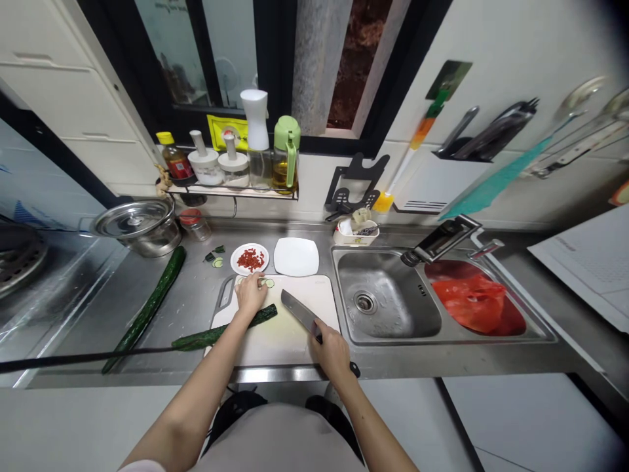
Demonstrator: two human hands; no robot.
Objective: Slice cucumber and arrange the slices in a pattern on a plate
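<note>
On the white cutting board (295, 341), my left hand (251, 293) touches thin cucumber slices (268, 282) near the board's upper left, its fingers closed together. Whether it grips a slice is hidden. Under my left forearm lies a cut cucumber (206, 337), partly on the board and partly past its left edge. My right hand (331, 349) is wrapped round the handle of a knife (301, 312), whose blade points up and left over the board. Behind the board are a plate of red pieces (250, 259) and a bare white plate (296, 256).
A whole cucumber (147, 308) and a lidded pot (140, 223) stand at the left, with cucumber scraps (217, 257) near the plates. To the right is a double sink (388, 295) with a red bag (472, 303). Bottles line a shelf (236, 191) behind.
</note>
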